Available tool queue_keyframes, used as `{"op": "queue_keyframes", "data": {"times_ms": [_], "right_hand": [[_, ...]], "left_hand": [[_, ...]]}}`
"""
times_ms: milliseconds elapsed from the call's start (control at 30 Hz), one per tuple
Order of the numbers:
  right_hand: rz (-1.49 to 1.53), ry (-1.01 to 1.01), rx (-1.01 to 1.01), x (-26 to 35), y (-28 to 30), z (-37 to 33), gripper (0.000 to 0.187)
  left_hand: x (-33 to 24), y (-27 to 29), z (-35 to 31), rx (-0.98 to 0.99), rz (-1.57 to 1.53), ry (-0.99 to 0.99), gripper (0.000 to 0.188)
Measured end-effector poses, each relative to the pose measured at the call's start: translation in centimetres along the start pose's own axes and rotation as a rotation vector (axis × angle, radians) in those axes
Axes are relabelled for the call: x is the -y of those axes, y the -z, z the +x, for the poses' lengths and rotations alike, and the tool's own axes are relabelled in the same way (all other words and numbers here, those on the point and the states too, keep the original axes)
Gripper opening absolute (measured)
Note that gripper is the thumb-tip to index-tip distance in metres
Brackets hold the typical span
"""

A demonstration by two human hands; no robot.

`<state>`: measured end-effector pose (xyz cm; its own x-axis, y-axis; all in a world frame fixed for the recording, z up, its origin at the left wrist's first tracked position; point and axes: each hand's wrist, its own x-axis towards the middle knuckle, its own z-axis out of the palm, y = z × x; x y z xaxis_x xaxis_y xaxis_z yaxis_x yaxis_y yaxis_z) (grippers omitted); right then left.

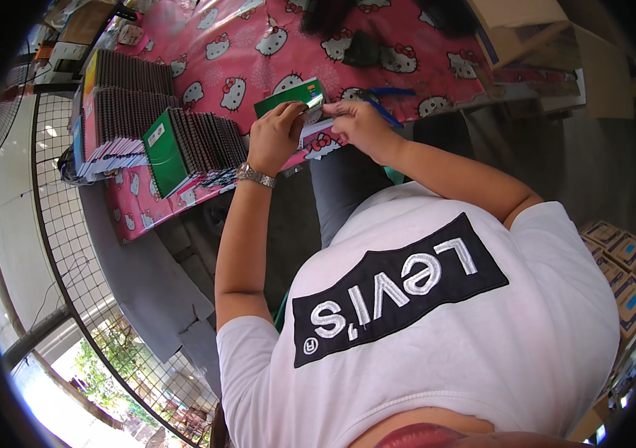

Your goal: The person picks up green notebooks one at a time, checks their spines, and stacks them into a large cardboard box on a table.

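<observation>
Currently, you are working on a green notebook [273,101]

Largest first, the table [210,71] is spreading ahead of you under a pink cloth printed with cartoon cats, its near edge running slantwise up to the right, just past your lap. Patterned cloth is opening beyond the green notebook toward a dark, unclear object [363,51], so the widest room is lying on the far side. To the left, the room is narrowing: a row of spiral notebooks [210,138] is standing near your left forearm, a green cover facing out at its left end, and a taller notebook stack [128,97] is rising behind it.

As for containers, an open cardboard box [519,33] is sitting at the upper right, flaps spreading; I cannot tell what it is holding. More cardboard boxes [624,246] are piling up at the lower right, and their contents are not showing.

Your left hand [277,131] is bending its fingers over the near side of the green notebook; the thumb is hiding, so I cannot tell how firmly it is gripping. Your right hand [366,131] is curling its fingers narrowly by the right end; whether anything is sitting between them, I cannot tell.

The green notebook itself is lying near the table's front edge, its visible far edge running left to right and slanting away from you toward the right. Your hands are covering part of it, so its full long axis is not showing.

A blue-handled tool [394,91] is lying just beyond your right hand, and a metal watch [257,175] is circling your left wrist.
</observation>
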<state>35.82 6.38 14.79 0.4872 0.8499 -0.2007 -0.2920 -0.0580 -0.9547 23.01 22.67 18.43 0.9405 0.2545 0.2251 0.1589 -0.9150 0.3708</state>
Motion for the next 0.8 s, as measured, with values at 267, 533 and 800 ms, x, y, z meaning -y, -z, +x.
{"op": "queue_keyframes", "data": {"times_ms": [267, 533, 800], "right_hand": [[0.672, -0.344, 0.291, 2.4, 3.0, 2.1, 0.037], [-0.538, 0.692, 0.078, 4.9, 3.6, 4.8, 0.022], [-0.672, 0.803, 0.131, 5.7, 3.5, 5.4, 0.022]], "left_hand": [[-1.0, 1.7, 1.6, 0.061, 0.118, -0.009, 0.027], [-2.3, 1.3, 3.3, -0.039, 0.259, -0.004, 0.017], [-2.2, 1.4, 3.6, -0.078, 0.179, -0.045, 0.016]]}}
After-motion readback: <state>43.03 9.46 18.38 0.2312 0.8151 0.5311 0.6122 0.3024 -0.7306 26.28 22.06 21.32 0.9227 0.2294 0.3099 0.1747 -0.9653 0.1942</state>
